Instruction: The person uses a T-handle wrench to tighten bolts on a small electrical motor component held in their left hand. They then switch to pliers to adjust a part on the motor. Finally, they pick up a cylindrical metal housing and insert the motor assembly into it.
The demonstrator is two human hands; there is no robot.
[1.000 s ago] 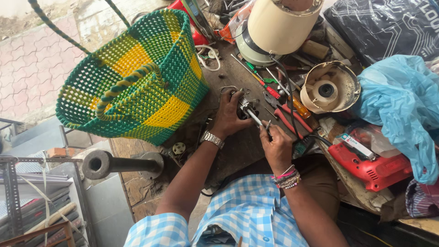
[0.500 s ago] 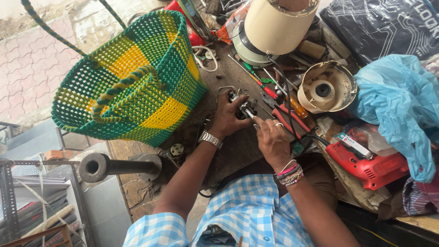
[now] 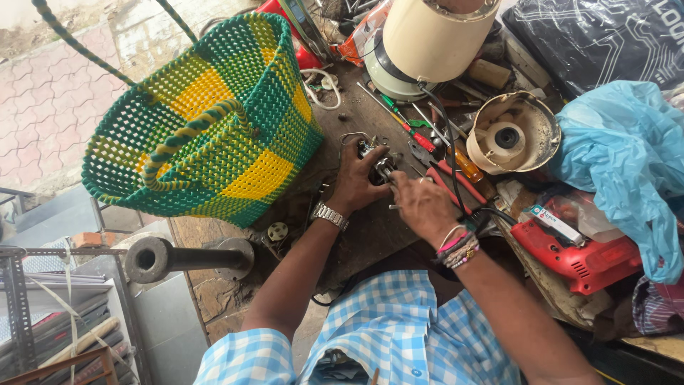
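Head view: your left hand (image 3: 356,178) is clamped round a small metal part (image 3: 381,167) at the middle of the dark workbench (image 3: 370,235), your right hand (image 3: 420,203) pinching it from the other side. Screwdrivers (image 3: 406,128) crowd just beyond, woven basket (image 3: 206,121) pressing left, red drill (image 3: 581,257) right.

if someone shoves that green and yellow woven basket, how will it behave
The basket looks light: open plastic weave. It would probably slide or tip easily, since it already leans on the bench edge. Its walls likely flex rather than crack.
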